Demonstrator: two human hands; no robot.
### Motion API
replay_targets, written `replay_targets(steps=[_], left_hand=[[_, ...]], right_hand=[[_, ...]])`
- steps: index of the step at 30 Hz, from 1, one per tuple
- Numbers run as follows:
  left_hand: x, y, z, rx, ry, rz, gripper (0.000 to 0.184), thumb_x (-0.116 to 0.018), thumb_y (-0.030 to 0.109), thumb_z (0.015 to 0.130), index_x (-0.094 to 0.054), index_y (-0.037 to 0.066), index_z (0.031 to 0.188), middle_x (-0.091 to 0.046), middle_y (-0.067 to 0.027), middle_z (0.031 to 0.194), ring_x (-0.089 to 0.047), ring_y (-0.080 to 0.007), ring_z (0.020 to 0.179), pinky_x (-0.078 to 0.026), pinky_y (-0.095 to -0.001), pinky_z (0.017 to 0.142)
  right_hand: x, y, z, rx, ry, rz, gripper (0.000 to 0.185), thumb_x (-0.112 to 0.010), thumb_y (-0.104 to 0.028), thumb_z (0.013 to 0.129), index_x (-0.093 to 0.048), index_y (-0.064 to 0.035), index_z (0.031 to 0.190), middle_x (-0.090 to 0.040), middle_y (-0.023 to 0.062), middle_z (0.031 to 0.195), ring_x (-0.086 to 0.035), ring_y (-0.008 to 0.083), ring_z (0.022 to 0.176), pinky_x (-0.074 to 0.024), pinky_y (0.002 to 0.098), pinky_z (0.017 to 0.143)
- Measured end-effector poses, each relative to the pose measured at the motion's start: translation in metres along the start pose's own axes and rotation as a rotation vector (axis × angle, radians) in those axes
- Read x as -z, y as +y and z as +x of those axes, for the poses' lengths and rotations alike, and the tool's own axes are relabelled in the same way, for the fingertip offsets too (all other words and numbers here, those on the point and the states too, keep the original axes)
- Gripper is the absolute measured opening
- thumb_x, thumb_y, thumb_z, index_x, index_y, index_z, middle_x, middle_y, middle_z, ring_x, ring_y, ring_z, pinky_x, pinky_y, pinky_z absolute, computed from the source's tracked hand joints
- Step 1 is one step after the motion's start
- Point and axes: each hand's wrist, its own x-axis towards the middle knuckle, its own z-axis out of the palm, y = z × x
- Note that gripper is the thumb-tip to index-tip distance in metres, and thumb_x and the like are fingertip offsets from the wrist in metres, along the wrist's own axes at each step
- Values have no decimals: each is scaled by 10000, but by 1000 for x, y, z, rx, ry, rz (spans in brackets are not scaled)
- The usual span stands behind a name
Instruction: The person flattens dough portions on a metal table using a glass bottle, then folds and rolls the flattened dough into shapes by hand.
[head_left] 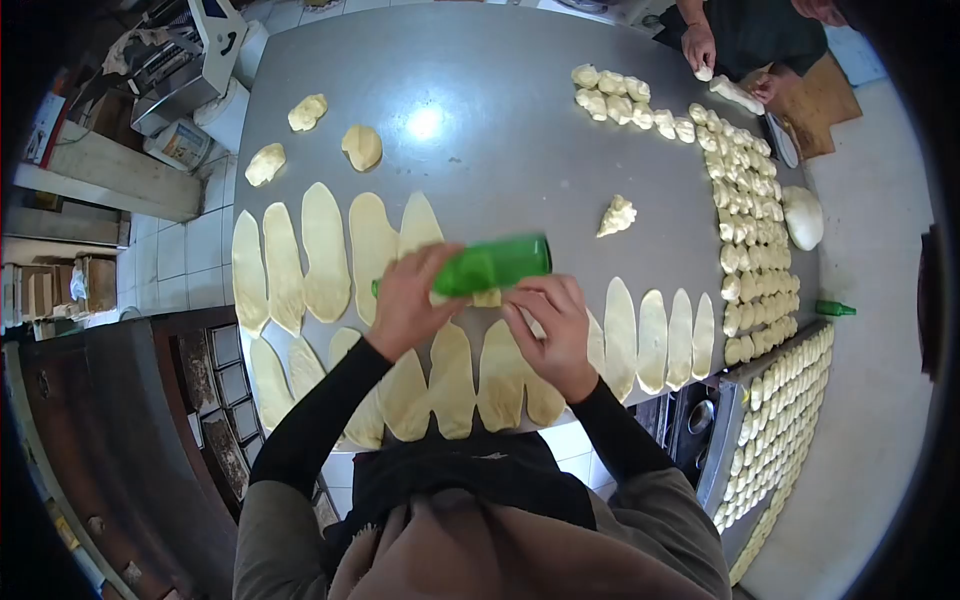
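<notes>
My left hand (408, 302) is wrapped round a green glass bottle (500, 264), held sideways over the metal table and blurred by motion. Just under the bottle a small piece of dough (487, 298) shows, mostly hidden. The bent fingers of my right hand (556, 335) are pinched together at the dough's right edge. Long flattened dough strips (325, 250) lie in a row beyond my left hand. A second row of flat strips (453, 380) runs along the near edge, with narrower strips (652, 340) to the right of my right hand.
Loose dough lumps (362, 147) and a crumpled dough piece (618, 215) lie on the metal table (500, 130). Many dough balls (750, 230) line its right side, beside a big dough mass (803, 218). Across the far right corner, a co-worker's hands (699, 48) handle dough. Another green bottle (836, 308) lies right.
</notes>
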Motion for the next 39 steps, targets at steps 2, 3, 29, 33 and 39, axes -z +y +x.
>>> replay_targets(steps=[2, 3, 29, 33, 39], left_hand=[[-9, -13, -8, -73, -101, 144, 589, -724, 299, 738, -515, 90, 1248, -557, -98, 1166, -584, -262, 919, -463, -326, 781], [-14, -20, -8, -115, -156, 211, 576, -712, 334, 744, -525, 94, 1233, -561, -98, 1152, -587, -268, 897, -468, -329, 758], [-8, 20, -53, 108, -465, 355, 697, -771, 499, 629, -561, 47, 1116, -587, -98, 759, -598, -267, 614, -471, -331, 559], [26, 39, -84, 237, -370, 243, 679, -794, 467, 624, -577, 25, 1091, -624, -116, 740, -601, -274, 587, -476, -328, 558], [49, 45, -121, 429, -230, 236, 682, -820, 432, 616, -588, -12, 1078, -652, -141, 767, -612, -276, 600, -487, -325, 582]], right_hand=[[-30, 26, -1, 49, 81, -214, 241, -614, -282, 820, -660, -79, 942, -613, 46, 874, -544, 224, 787, -453, 329, 726], [-44, 36, 1, 69, 123, -325, 244, -608, -299, 824, -665, -81, 916, -613, 45, 872, -541, 224, 791, -451, 332, 736], [10, 79, -79, -174, -87, 185, 503, -642, -112, 804, -491, -90, 1283, -462, 129, 1308, -440, 299, 1189, -355, 405, 1024], [59, 172, -38, -227, 285, -80, 738, -713, -249, 764, -357, -98, 1393, -382, 165, 1363, -396, 340, 1239, -340, 403, 1023], [51, 199, 7, -622, -123, -191, 601, -697, -103, 721, -452, -135, 1269, -465, 155, 1265, -515, 290, 1087, -433, 353, 905]])
